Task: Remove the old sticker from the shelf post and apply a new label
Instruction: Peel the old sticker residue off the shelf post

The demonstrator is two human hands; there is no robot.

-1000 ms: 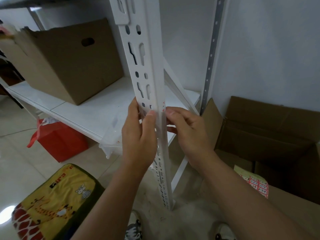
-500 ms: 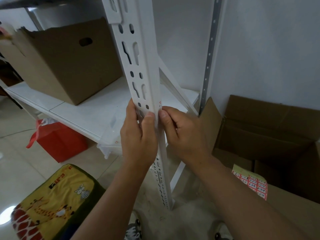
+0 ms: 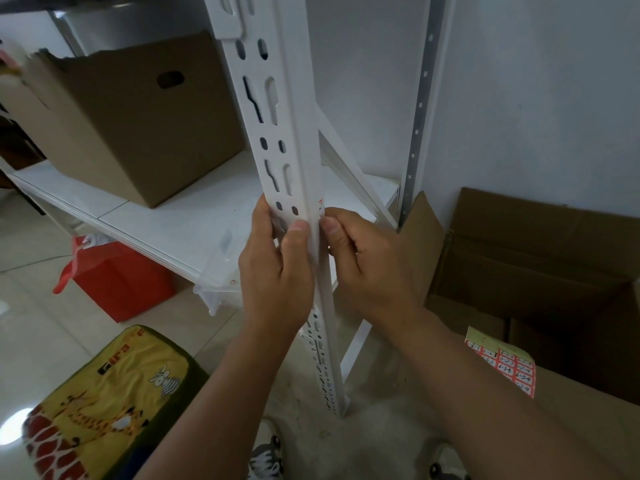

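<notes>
A white slotted shelf post (image 3: 287,133) runs from the top of the view down to the floor. My left hand (image 3: 277,271) wraps the post from the left, thumb pressed on its front edge. My right hand (image 3: 367,265) holds the post's right face, fingers curled behind, thumb tip on the corner. Just above that thumb a small white sticker with red print (image 3: 321,206) shows on the post's right face; most of it is hidden. A sheet of red-and-white labels (image 3: 502,362) on yellow backing lies on a cardboard flap at the right.
A brown cardboard box (image 3: 138,116) stands on the white shelf (image 3: 166,216). An open cardboard box (image 3: 536,265) sits on the floor at the right. A red bag (image 3: 117,275) and a clear plastic tub (image 3: 221,289) are under the shelf; a giraffe-print cushion (image 3: 104,403) lies lower left.
My right thumb has slid in to the post's corner beside my left thumb. My right fingers have curled in behind the post. The left hand keeps its grip.
</notes>
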